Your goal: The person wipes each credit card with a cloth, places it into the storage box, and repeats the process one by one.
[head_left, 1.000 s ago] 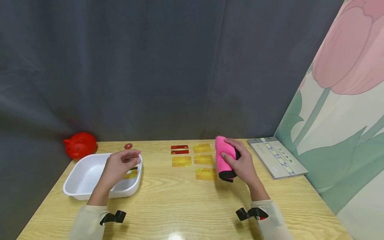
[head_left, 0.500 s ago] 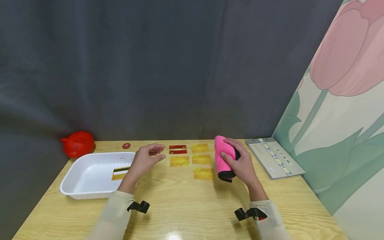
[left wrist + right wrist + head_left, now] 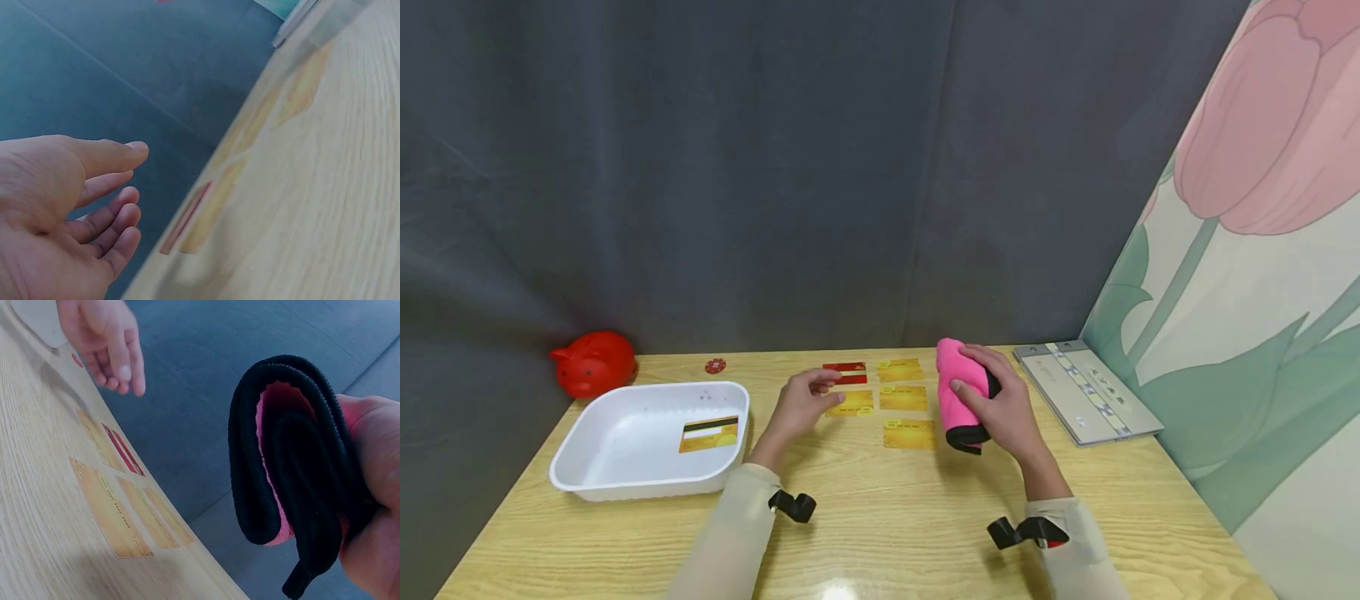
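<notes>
My right hand (image 3: pixel 1002 404) grips a folded pink cloth with black edging (image 3: pixel 958 392), held above the table at the right of the cards. In the right wrist view the cloth's rolled black end (image 3: pixel 294 456) faces the camera. My left hand (image 3: pixel 801 407) hovers by the left side of the cards with nothing in it; its fingers are loosely bent, thumb apart, in the left wrist view. Near its fingertips are a red card with a pale stripe (image 3: pixel 852 367) and a gold card (image 3: pixel 856 403), the latter partly covered. More gold cards (image 3: pixel 910 434) lie just right of these.
A white plastic tub (image 3: pixel 617 442) stands at the left, holding a gold card with a black stripe (image 3: pixel 709 434). Behind it are a red piggy bank (image 3: pixel 597 365) and a red poker chip (image 3: pixel 716 366). A grey album (image 3: pixel 1086 392) lies at the right by the wall.
My left hand has moved right, from over the white tub to beside the red and gold cards. The right hand stays in place with the pink cloth.
</notes>
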Tool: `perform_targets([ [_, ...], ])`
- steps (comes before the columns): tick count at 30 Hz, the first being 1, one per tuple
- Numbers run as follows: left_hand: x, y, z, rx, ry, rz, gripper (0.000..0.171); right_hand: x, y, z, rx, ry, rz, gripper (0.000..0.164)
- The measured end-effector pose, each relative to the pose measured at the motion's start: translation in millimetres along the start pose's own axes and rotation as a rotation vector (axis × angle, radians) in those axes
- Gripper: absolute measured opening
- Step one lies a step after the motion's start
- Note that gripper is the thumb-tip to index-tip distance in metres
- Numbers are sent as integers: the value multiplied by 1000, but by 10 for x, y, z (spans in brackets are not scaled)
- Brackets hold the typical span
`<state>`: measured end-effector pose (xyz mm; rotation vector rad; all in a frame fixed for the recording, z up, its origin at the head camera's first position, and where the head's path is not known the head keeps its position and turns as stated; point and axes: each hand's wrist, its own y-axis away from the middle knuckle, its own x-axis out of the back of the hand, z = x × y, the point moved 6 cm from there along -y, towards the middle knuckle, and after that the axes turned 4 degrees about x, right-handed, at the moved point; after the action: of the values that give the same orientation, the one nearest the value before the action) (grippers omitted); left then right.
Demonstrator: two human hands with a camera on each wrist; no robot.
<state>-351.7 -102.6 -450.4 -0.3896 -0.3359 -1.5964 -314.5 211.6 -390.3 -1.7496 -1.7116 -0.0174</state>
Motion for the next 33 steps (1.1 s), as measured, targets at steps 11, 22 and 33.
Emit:
perform_targets([
  [11,-70,-150,-440,60,73,43,41,-35,9,-24,16,-17,-11,53],
  [22,-102,-162,-501,87,-83,-53,46,-57,49,-15,22,-3,-33,54],
  [33,-112,-209,-468,107,-234,-118,50,-21,34,-20,24,2,-13,54],
])
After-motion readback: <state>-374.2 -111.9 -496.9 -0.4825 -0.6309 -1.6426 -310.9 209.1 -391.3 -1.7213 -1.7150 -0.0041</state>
